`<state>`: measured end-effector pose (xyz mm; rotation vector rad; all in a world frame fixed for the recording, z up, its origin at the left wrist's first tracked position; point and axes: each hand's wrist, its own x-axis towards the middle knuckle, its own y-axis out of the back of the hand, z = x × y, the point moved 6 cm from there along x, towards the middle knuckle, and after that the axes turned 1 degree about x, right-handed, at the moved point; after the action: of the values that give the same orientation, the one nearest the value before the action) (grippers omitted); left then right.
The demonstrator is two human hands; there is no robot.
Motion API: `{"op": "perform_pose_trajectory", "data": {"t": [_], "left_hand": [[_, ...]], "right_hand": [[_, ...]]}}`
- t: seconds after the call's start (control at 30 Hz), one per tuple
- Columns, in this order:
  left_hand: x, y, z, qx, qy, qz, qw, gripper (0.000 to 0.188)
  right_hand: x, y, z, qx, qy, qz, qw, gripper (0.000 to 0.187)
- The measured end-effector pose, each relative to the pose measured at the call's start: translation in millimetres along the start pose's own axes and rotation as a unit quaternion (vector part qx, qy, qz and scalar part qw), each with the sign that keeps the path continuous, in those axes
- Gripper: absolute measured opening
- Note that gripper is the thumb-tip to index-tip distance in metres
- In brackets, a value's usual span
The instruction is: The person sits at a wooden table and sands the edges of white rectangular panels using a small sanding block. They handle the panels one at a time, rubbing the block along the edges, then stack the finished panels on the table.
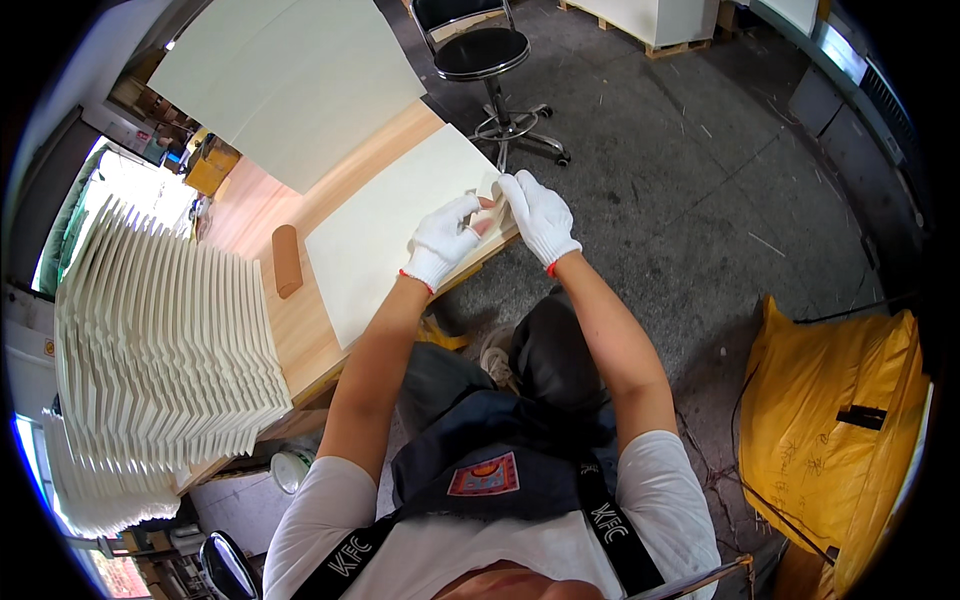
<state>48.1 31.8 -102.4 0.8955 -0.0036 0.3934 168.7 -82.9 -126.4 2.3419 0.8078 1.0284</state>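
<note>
A large white sheet (380, 235) lies slantwise over the wooden table, its right end at the table's edge and raised in a small fold. Both my hands wear white knit gloves with red cuffs. My left hand (442, 240) is curled at that fold from the left; its bare thumb and a bare fingertip press on the paper. From the right, my right hand (540, 217) grips the same raised end, fingers bent over it. Part of the fold is hidden behind the fingers. Left of the sheet lies a brown rounded wooden block (287, 262), touched by neither hand.
A tall stack of wavy white folded pieces (165, 340) stands at the left of the table (300, 340). Large white boards (290, 80) lean over the far side. Beyond the table stands a black stool (482, 53). A yellow-wrapped bundle (830, 430) sits at right.
</note>
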Motion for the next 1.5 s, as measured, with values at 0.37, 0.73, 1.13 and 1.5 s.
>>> {"op": "perform_pose_trajectory", "data": {"t": [0.37,0.73,1.13,1.5], "left_hand": [[-1,-1,-2,-0.014,-0.007,0.036,0.999,0.037],[0,-3,-3,0.009,0.004,0.019,1.0,0.03],[1,-4,-6,-0.058,0.004,0.016,0.998,0.036],[-11,1,34,0.172,-0.068,0.059,0.981,0.048]], "right_hand": [[1,3,2,0.085,-0.123,-0.039,0.988,0.045],[0,2,5,0.094,-0.13,-0.024,0.987,0.045],[-1,2,6,0.111,-0.143,-0.012,0.983,0.045],[2,44,25,0.065,-0.211,-0.057,0.974,0.056]]}}
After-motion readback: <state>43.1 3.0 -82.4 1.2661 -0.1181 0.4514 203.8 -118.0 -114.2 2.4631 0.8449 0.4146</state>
